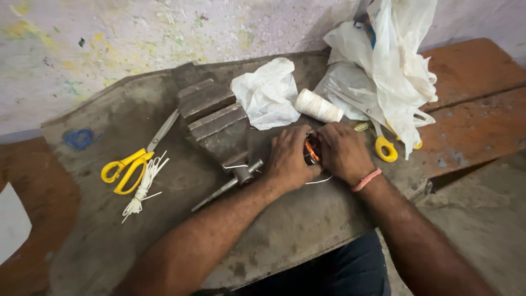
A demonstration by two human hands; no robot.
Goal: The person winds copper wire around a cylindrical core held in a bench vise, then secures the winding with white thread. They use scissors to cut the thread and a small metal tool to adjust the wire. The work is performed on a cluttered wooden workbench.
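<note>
While both hands are pressed together near the middle of the frame, a small coil of orange wire (311,151) is clasped between them, most of it hidden by the fingers. The left hand (289,159) is curled over the coil from the left, its grip closed on it; the right hand (342,152) is closed on it from the right, and a pink band (366,180) is worn at that wrist. A thin white thread (319,180) is seen running out below the hands across the grey table (109,230).

Just left of the left hand, a metal vise (216,123) with a stepped block and a round handle is set on the table, the handle touching or nearly touching the hand. Above the hands, a spool of white thread (318,106) is laid on its side, with a crumpled white bag (267,93) beside it. In the upper right of the frame, a heap of white plastic bags (392,60) is draped over scissors with yellow handles (385,147), which lie just right of the right hand. At the left of the frame, a second pair of yellow-handled scissors (131,167) is laid well apart from the hands, with a bundle of white thread pieces (143,189) just beside it
</note>
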